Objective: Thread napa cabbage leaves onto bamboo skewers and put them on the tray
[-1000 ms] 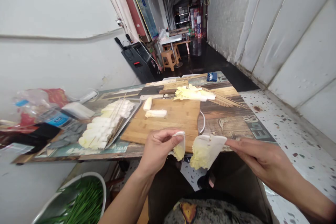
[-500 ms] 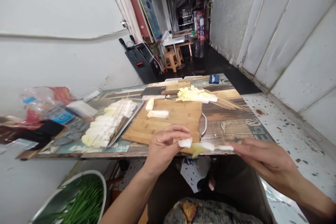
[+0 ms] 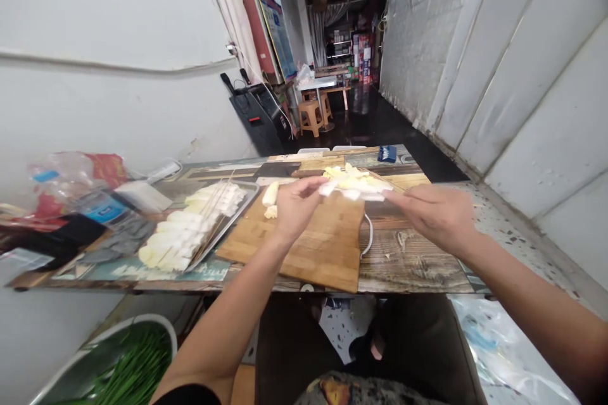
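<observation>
My left hand (image 3: 300, 202) is above the far part of the cutting board (image 3: 318, 243), its thumb and fingers closed on one end of some pale cabbage leaf (image 3: 354, 191). Opposite it, my right hand (image 3: 432, 212) pinches the other end of the cabbage. Whether a skewer runs through it is hidden. Right behind lies a heap of yellow-white cabbage leaves (image 3: 348, 172), partly overlapped by what I hold. Two cabbage pieces (image 3: 270, 194) sit at the board's left edge. On the left, a metal tray (image 3: 232, 223) bears rows of cabbage rolls (image 3: 178, 228) with thin wooden skewers (image 3: 215, 205) on top.
A blue box (image 3: 387, 154) stands at the table's far edge. Bottles and bags (image 3: 80, 186) crowd the left end. Below left is a metal bowl (image 3: 173, 335) of long green vegetables (image 3: 135, 361). A plastic bag (image 3: 503, 348) lies low on the right.
Both hands have moved up and away from me with the cabbage, from the table's front edge to over the board's far side. The view has shifted slightly.
</observation>
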`<action>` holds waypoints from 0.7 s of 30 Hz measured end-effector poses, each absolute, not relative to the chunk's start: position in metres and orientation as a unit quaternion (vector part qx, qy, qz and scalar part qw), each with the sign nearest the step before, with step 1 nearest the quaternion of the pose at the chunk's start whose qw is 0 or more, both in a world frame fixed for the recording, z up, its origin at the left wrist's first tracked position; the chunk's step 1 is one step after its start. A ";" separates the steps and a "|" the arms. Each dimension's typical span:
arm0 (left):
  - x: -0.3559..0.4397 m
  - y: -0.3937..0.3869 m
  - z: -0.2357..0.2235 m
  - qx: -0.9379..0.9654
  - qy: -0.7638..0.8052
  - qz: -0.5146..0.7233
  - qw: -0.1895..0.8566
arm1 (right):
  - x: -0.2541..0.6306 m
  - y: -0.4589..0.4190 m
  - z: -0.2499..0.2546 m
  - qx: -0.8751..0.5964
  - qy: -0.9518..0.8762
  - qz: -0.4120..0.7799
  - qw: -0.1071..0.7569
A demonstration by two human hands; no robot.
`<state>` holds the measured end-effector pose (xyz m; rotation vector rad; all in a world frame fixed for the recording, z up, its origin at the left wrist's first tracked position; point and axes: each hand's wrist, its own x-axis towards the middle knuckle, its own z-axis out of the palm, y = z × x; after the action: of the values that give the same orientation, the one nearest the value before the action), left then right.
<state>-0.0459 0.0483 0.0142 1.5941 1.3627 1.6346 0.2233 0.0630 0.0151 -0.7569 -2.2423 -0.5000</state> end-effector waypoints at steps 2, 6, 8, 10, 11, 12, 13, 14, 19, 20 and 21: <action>-0.062 0.053 -0.001 0.608 0.499 0.563 0.254 | 0.217 0.073 -0.001 -0.279 -0.873 -0.207 0.342; -0.092 0.022 -0.047 0.663 0.550 0.453 0.230 | 0.206 0.073 -0.050 -0.242 -0.901 -0.172 0.317; -0.096 -0.001 -0.066 0.688 0.564 0.424 0.169 | 0.204 0.069 -0.066 -0.232 -0.916 -0.144 0.293; -0.091 -0.019 -0.076 0.734 0.551 0.384 0.097 | 0.203 0.068 -0.073 -0.231 -0.927 -0.118 0.270; -0.086 -0.024 -0.079 0.761 0.540 0.353 0.068 | 0.203 0.068 -0.074 -0.232 -0.931 -0.107 0.259; -0.081 -0.028 -0.080 0.785 0.528 0.319 0.048 | 0.204 0.069 -0.075 -0.235 -0.934 -0.099 0.249; -0.076 -0.029 -0.080 0.804 0.521 0.283 0.031 | 0.204 0.069 -0.075 -0.237 -0.937 -0.092 0.241; -0.071 -0.029 -0.079 0.817 0.520 0.250 0.013 | 0.204 0.070 -0.075 -0.240 -0.938 -0.087 0.234; -0.061 -0.030 -0.079 0.807 0.556 0.188 -0.064 | 0.208 0.064 -0.077 -0.257 -0.940 -0.087 0.205; -0.060 -0.031 -0.079 0.804 0.560 0.187 -0.072 | 0.209 0.062 -0.078 -0.261 -0.941 -0.090 0.197; -0.059 -0.032 -0.079 0.803 0.561 0.186 -0.077 | 0.210 0.061 -0.078 -0.264 -0.941 -0.093 0.190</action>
<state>-0.0589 -0.0322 -0.0794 2.6548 1.8548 0.6157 0.2101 0.0613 -0.0782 -0.7419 -2.6451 -0.2605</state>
